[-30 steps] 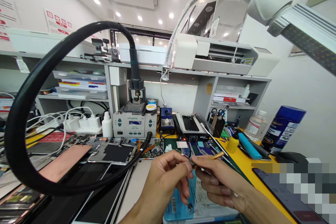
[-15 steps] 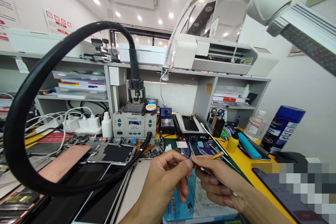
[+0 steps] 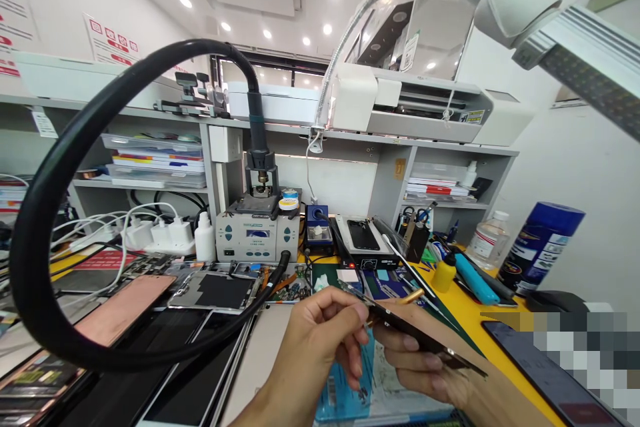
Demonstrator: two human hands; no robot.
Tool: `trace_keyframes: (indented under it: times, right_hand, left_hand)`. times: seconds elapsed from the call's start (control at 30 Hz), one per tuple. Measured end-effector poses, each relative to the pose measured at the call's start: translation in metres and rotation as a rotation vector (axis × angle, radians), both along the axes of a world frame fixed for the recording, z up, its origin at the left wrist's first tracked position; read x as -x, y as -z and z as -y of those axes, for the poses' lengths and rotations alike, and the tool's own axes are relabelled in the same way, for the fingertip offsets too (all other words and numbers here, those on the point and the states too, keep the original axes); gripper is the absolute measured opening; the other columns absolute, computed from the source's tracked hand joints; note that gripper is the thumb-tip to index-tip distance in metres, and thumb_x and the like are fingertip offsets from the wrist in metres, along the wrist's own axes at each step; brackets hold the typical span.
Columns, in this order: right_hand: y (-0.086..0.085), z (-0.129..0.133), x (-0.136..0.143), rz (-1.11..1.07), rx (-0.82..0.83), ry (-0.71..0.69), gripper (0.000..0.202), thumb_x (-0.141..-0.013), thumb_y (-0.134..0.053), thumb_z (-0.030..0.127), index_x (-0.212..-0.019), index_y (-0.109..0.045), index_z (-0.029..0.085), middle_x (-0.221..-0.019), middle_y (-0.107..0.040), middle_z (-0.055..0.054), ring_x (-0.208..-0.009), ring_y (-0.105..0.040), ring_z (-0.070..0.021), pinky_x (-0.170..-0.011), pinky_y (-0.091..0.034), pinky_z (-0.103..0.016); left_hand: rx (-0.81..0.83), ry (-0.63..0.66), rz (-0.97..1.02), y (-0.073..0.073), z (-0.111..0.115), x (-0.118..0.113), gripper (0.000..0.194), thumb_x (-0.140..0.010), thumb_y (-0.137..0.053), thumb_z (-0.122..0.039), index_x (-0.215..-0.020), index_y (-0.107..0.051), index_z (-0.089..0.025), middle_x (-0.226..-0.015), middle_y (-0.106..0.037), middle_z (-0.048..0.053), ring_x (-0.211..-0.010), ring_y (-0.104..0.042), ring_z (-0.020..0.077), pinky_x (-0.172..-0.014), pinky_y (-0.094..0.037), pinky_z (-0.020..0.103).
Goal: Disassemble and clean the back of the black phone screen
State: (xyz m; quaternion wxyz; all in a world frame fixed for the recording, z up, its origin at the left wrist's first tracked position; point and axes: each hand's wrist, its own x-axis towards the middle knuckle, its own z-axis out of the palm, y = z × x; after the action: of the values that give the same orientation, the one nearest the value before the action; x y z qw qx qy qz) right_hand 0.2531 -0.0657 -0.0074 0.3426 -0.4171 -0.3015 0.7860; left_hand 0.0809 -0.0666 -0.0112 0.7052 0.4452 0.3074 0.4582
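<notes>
Left hand (image 3: 320, 340) fingers pinched together, right hand (image 3: 425, 363) fingers curled, hands touching

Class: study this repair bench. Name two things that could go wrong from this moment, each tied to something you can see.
1. The thin dark panel is held above the bench by the right hand and pinched at one corner by the left hand; it might bend or slip.
2. The hot-air hose loops close by; an elbow could snag it.

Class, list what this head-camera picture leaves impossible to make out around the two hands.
- Face of the dark panel in the right hand: seen edge-on.
- Left hand fingertips' grip: hidden behind the panel.
- Area at lower right: pixelated.
- Both wrists: cut off by bottom edge.
</notes>
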Motion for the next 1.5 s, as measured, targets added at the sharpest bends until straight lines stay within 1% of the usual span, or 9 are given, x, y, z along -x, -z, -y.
trace_keyframes:
  times: [0.37, 0.57, 0.7, 0.8, 0.93, 1.03, 1.13, 1.37, 1.5]
  right_hand:
    - [0.005, 0.004, -0.005, -0.23, -0.048, -0.067, 0.022, -0.087, -0.063, 0.028, -0.069, -0.057, 0.016, -0.048, -0.041, 0.009, -0.032, -0.015, -0.002, -0.026, -0.018, -0.013]
    - [0.023, 0.002, -0.021, -0.34, -0.028, -0.109, 0.026, -0.097, -0.048, 0.032, -0.089, -0.062, 0.012, -0.058, -0.033, 0.009, -0.037, -0.016, -0.0018, -0.03, -0.013, -0.009]
    - [0.04, -0.006, -0.028, -0.346, 0.027, -0.172, 0.035, -0.101, -0.041, 0.04, -0.098, -0.061, 0.011, -0.058, -0.033, 0.01, -0.035, -0.015, -0.0024, -0.029, -0.014, -0.009]
    - [0.053, -0.013, -0.031, -0.304, 0.091, -0.288, 0.043, -0.102, -0.036, 0.049, -0.101, -0.061, 0.014, -0.055, -0.041, 0.009, -0.032, -0.023, -0.0034, -0.031, -0.026, -0.012]
    - [0.049, -0.01, -0.027, -0.131, 0.09, -0.516, 0.048, -0.098, -0.041, 0.061, -0.103, -0.063, 0.019, -0.053, -0.048, 0.009, -0.028, -0.032, -0.0038, -0.034, -0.037, -0.017]
    - [0.033, 0.002, -0.016, -0.005, -0.189, -0.354, 0.055, -0.094, -0.048, 0.064, -0.098, -0.069, 0.013, -0.06, -0.063, 0.001, -0.031, -0.047, -0.0049, -0.035, -0.041, -0.016]
    - [0.014, 0.01, -0.008, 0.057, -0.374, -0.175, 0.052, -0.089, -0.06, 0.058, -0.082, -0.073, 0.008, -0.065, -0.071, -0.01, -0.044, -0.065, -0.0127, -0.041, -0.051, -0.019]
    - [-0.019, 0.006, -0.019, -0.011, -0.649, 0.323, 0.046, -0.09, -0.058, 0.058, -0.096, -0.076, 0.017, -0.082, -0.079, -0.013, -0.073, -0.076, -0.029, -0.061, -0.061, -0.037]
    - [-0.02, 0.011, -0.016, 0.256, -0.716, 0.369, 0.027, -0.079, -0.08, 0.039, -0.094, -0.075, 0.018, -0.081, -0.078, -0.006, -0.06, -0.073, -0.0189, -0.061, -0.06, -0.028]
  left_hand:
    - [0.023, -0.049, 0.034, 0.001, 0.003, -0.003, 0.017, -0.081, -0.067, -0.031, -0.076, -0.061, -0.016, -0.056, -0.056, -0.004, -0.039, -0.045, 0.0078, -0.038, -0.04, 0.021]
    - [-0.367, -0.346, -0.218, 0.003, 0.013, -0.005, 0.018, -0.084, -0.063, -0.036, -0.087, -0.064, -0.018, -0.055, -0.045, -0.007, -0.047, -0.044, 0.0104, -0.048, -0.036, 0.025]
    - [-0.49, -0.573, -0.33, 0.005, 0.009, 0.002, 0.021, -0.082, -0.065, -0.029, -0.101, -0.058, -0.022, -0.086, -0.056, 0.0, -0.081, -0.056, 0.0172, -0.077, -0.045, 0.031]
    - [-0.55, -0.322, -0.316, 0.002, 0.001, 0.013, 0.034, -0.084, -0.066, -0.029, -0.117, -0.057, -0.026, -0.116, -0.063, 0.004, -0.111, -0.055, 0.0231, -0.1, -0.037, 0.037]
    - [-0.525, -0.046, -0.244, -0.005, -0.005, 0.021, 0.009, -0.088, -0.064, -0.029, -0.09, -0.068, -0.022, -0.085, -0.066, 0.001, -0.085, -0.058, 0.0187, -0.083, -0.043, 0.032]
    - [-0.39, -0.018, -0.145, -0.012, -0.005, 0.021, 0.017, -0.086, -0.067, -0.032, -0.075, -0.066, -0.019, -0.069, -0.061, -0.001, -0.069, -0.054, 0.0146, -0.072, -0.044, 0.028]
    - [-0.238, -0.098, -0.015, -0.016, -0.005, 0.023, 0.013, -0.083, -0.072, -0.031, -0.081, -0.069, -0.018, -0.078, -0.066, 0.0, -0.077, -0.059, 0.0149, -0.078, -0.045, 0.027]
    - [-0.126, -0.195, 0.03, -0.009, -0.009, 0.023, 0.017, -0.082, -0.073, -0.032, -0.093, -0.068, -0.019, -0.091, -0.071, 0.002, -0.085, -0.062, 0.0162, -0.079, -0.047, 0.027]
    - [-0.124, -0.152, 0.023, -0.005, -0.008, 0.018, 0.019, -0.083, -0.073, -0.029, -0.097, -0.065, -0.02, -0.095, -0.073, 0.003, -0.088, -0.064, 0.0173, -0.081, -0.047, 0.028]
